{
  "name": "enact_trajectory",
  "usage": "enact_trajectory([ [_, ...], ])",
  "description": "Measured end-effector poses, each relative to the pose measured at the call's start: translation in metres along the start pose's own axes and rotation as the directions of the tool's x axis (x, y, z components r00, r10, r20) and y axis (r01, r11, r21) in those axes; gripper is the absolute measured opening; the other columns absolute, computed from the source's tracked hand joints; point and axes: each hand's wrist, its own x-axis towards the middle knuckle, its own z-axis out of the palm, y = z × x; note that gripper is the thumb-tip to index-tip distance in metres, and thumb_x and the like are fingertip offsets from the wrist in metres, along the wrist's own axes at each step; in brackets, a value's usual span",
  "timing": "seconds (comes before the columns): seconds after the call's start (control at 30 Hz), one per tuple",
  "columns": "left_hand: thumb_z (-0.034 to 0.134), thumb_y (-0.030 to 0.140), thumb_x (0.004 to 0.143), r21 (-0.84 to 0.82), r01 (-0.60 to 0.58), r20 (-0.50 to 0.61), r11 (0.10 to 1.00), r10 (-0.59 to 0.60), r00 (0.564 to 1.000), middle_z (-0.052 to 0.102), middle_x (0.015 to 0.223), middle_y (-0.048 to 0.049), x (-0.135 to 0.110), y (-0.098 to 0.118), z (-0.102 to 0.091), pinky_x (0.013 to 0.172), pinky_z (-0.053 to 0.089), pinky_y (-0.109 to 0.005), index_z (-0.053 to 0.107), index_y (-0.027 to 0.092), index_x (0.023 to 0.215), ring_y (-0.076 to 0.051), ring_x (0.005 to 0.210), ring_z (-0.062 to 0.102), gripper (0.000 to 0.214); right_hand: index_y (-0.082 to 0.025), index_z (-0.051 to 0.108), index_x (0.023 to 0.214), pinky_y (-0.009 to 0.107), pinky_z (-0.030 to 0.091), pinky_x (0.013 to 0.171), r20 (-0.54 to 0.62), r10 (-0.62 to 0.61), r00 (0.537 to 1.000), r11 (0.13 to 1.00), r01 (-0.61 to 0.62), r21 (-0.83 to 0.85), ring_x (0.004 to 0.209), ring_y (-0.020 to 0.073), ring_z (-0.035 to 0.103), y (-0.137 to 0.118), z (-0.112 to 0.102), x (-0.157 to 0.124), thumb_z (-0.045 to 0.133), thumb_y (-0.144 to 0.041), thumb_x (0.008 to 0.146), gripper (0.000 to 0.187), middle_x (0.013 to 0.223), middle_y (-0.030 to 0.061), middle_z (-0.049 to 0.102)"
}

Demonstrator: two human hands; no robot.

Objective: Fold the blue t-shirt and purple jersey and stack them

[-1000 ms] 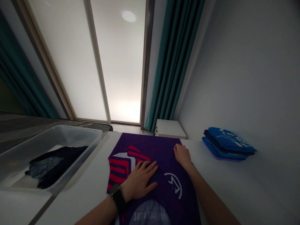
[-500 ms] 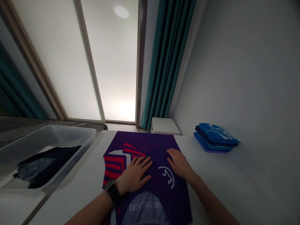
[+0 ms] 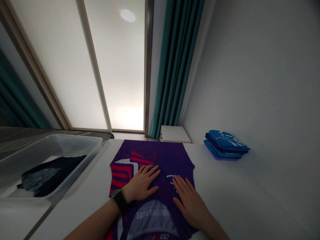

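The left hand point(image 3: 141, 183) and right hand point(image 3: 188, 203) lie flat and open, fingers spread, holding nothing, on a partly folded purple jersey point(image 3: 152, 156); a watch point(image 3: 120, 200) circles the left wrist. The jersey sits on the white bench point(image 3: 225, 186) at 12 o'clock from the hands. At 9 o'clock is a plastic bin point(image 3: 57, 143) with dark clothes point(image 3: 47, 176) inside; at 2 o'clock, a stack of folded blue shirts point(image 3: 225, 146); farther off at 12 o'clock, a white cabinet point(image 3: 173, 134).

Matt, smooth purple jersey cloth point(image 3: 160, 155)
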Motion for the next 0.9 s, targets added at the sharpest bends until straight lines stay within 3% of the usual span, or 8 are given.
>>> enact_trajectory([
  [0.23, 0.051, 0.043, 0.094, 0.012, 0.033, -0.009, 0.999, -0.033, 0.999, 0.040, 0.152, -0.0075, 0.003, 0.002, -0.004, 0.111, 0.032, -0.048, 0.034, 0.026, 0.149, -0.030, 0.135, 0.039, 0.060, -0.024, 0.021, 0.153, 0.051, 0.017, 0.120, 0.056, 0.026, 0.998, 0.995, -0.031, 0.091, 0.146, 0.0244, 0.021, -0.003, -0.007, 0.000, 0.035, -0.046, 0.100, 0.060, 0.158, 0.0052, 0.025],
  [0.4, 0.045, 0.040, 0.097, -0.002, 0.035, -0.034, 0.999, -0.035, 0.999, 0.042, 0.151, -0.0094, 0.017, 0.001, -0.016, 0.114, 0.032, -0.044, 0.036, 0.020, 0.147, -0.027, 0.138, 0.037, 0.054, -0.022, 0.027, 0.152, 0.040, 0.029, 0.117, 0.044, 0.168, 0.985, 0.938, -0.174, 0.299, 0.143, 0.0174, 0.029, 0.019, -0.021, 0.010, 0.025, -0.043, 0.102, 0.054, 0.157, 0.0056, 0.030],
  [0.47, 0.046, 0.037, 0.097, -0.005, 0.024, -0.030, 1.000, -0.025, 0.999, 0.042, 0.150, -0.0107, 0.029, 0.007, -0.019, 0.114, 0.032, -0.043, 0.036, 0.017, 0.147, -0.026, 0.139, 0.036, 0.055, -0.020, 0.032, 0.151, 0.042, 0.028, 0.117, -0.020, 0.215, 0.976, 0.947, -0.203, 0.247, 0.143, 0.0184, 0.031, 0.032, -0.023, 0.018, 0.026, -0.038, 0.102, 0.052, 0.155, 0.0074, 0.034],
  [0.6, 0.050, 0.037, 0.093, -0.010, -0.017, -0.010, 1.000, 0.017, 1.000, 0.040, 0.151, -0.0143, 0.063, 0.029, -0.010, 0.115, 0.030, -0.040, 0.035, 0.012, 0.147, -0.027, 0.141, 0.034, 0.061, -0.014, 0.040, 0.146, 0.047, 0.022, 0.118, -0.113, 0.209, 0.971, 0.977, -0.213, -0.027, 0.142, 0.0220, 0.031, 0.047, -0.015, 0.035, 0.030, -0.027, 0.098, 0.051, 0.152, 0.0107, 0.039],
  [0.77, 0.045, 0.037, 0.095, -0.021, -0.017, -0.026, 1.000, 0.016, 1.000, 0.037, 0.154, -0.0135, 0.101, 0.040, 0.023, 0.117, 0.027, -0.039, 0.034, 0.012, 0.147, -0.025, 0.144, 0.029, 0.059, -0.009, 0.040, 0.146, 0.048, 0.016, 0.118, -0.080, 0.268, 0.960, 0.941, -0.278, -0.194, 0.143, 0.0247, 0.028, 0.044, -0.006, 0.052, 0.028, -0.026, 0.098, 0.052, 0.153, 0.0123, 0.035],
  [0.9, 0.038, 0.045, 0.098, 0.017, 0.022, -0.030, 1.000, -0.021, 0.999, 0.034, 0.155, -0.0133, 0.107, 0.032, 0.045, 0.117, 0.025, -0.043, 0.037, 0.014, 0.146, -0.026, 0.145, 0.026, 0.058, -0.007, 0.038, 0.147, 0.049, 0.013, 0.118, -0.030, 0.362, 0.932, 0.913, -0.361, -0.191, 0.144, 0.0259, 0.026, 0.048, -0.007, 0.060, 0.026, -0.034, 0.098, 0.057, 0.154, 0.0136, 0.034],
])
